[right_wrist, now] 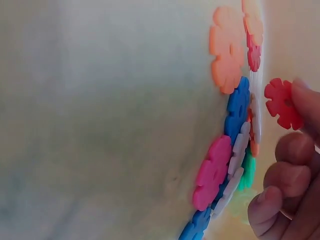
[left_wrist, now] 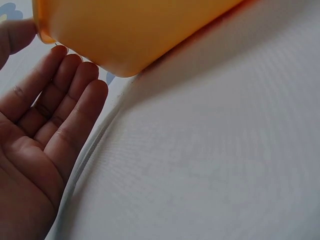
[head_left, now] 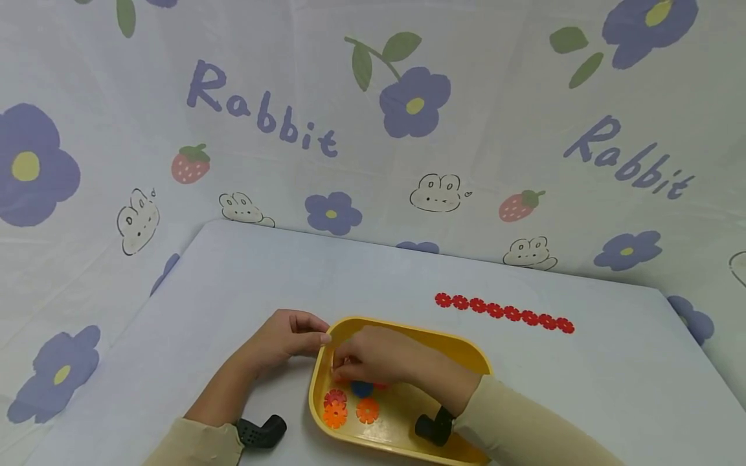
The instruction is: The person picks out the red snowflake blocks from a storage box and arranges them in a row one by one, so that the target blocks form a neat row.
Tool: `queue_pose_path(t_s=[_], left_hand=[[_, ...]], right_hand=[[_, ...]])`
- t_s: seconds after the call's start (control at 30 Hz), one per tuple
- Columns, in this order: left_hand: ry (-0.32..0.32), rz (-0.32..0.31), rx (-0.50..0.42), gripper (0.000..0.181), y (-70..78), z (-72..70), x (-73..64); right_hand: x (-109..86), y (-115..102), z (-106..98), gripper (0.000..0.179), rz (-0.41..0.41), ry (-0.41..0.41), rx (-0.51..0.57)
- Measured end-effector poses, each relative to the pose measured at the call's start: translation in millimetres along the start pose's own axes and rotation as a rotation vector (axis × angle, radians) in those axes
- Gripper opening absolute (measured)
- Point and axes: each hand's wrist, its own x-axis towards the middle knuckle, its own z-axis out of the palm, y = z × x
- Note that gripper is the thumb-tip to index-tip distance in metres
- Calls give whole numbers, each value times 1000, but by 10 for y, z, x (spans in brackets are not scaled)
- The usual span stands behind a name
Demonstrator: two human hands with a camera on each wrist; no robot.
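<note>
My left hand (head_left: 288, 336) grips the far left corner of a yellow plastic tray (head_left: 460, 353); its thumb lies at the rim and its fingertips sit against the outer wall in the left wrist view. Over the tray's left part, my right hand (head_left: 379, 355) pinches a red notched snowflake disc (right_wrist: 280, 104) between thumb and finger. Loose snowflake discs lie in the tray below: an orange disc (right_wrist: 227, 50), a blue disc (right_wrist: 237, 107), a pink disc (right_wrist: 212, 172), a green disc (right_wrist: 247, 170) and others. In the head view the right hand hides some of them.
Behind the tray, to the right, a row of several joined red snowflake discs (head_left: 504, 312) lies on the white table (head_left: 612, 375). A cloth backdrop (head_left: 495, 136) with rabbits and flowers rises at the table's far edge. Black wrist cameras sit at both sleeves.
</note>
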Motion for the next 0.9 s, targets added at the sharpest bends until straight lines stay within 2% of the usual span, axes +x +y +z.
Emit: queue_pose_path(t_s=[0.2, 0.37, 0.5, 0.67, 0.9], left_hand=[[4, 6, 5, 37, -3, -7, 11], [2, 4, 2, 37, -13, -11, 21], [2, 2, -1, 36, -17, -15, 27], [-1, -2, -3, 36, -14, -13, 26], [-5, -3, -5, 36, -17, -8, 18]], right_hand=[[5, 4, -7, 10, 21, 7, 67], [13, 16, -6, 5, -14, -20, 141], [-2, 17, -18, 18, -13, -25, 189], [-20, -4, -29, 30, 23, -32, 183], [-34, -29, -39, 35, 58, -29, 159]])
